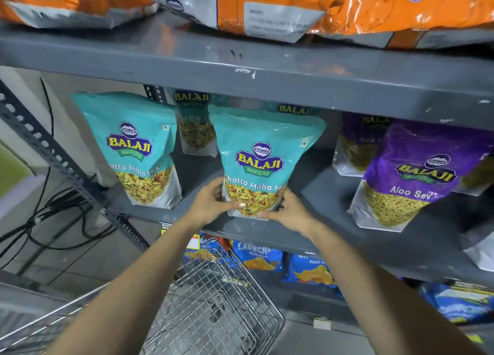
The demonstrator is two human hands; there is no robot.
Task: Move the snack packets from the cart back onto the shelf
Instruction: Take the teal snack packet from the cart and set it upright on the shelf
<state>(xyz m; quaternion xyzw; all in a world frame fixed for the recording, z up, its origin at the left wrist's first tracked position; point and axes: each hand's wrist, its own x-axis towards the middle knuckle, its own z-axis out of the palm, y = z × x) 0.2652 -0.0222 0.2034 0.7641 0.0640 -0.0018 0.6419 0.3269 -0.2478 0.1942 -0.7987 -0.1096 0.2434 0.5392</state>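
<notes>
Head view: centre of frame, middle shelf (203,222)
Teal packet (263,162): upright on the shelf edge, gripped at its base
Left hand (211,203): fingers curled round its lower left corner
Right hand (290,211): clasping lower right corner
Cart (213,309): bottom centre

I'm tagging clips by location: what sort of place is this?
Probably a grocery shop aisle: grey metal shelving stocked with rows of Balaji snack packets, and a wire shopping cart below.
</notes>
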